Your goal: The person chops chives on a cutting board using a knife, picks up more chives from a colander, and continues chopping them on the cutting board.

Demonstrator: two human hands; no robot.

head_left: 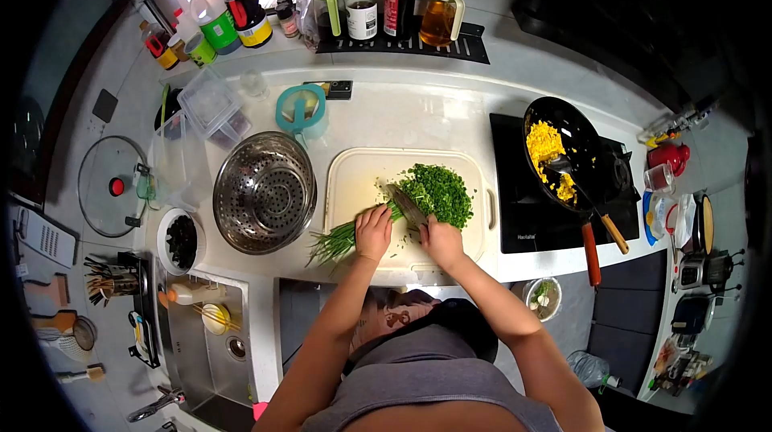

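Observation:
My left hand (373,232) is closed over a bunch of green chives (335,243), pressing it onto the cream cutting board (346,174). The uncut ends stick out to the left past the board's edge. In my right hand (441,242) is a kitchen knife (408,205), fingers wrapped round its handle, which they hide. Its blade points up and to the left, lying between the bunch and a heap of chopped chives (438,193). Small green bits are scattered near the blade.
Left of the board stands a perforated steel bowl (265,193); behind it is a teal-lidded container (302,110). On the right, a black wok (591,138) with scrambled egg (545,141) sits on the cooktop (523,227), its handle over the front edge. The sink (189,327) is at lower left.

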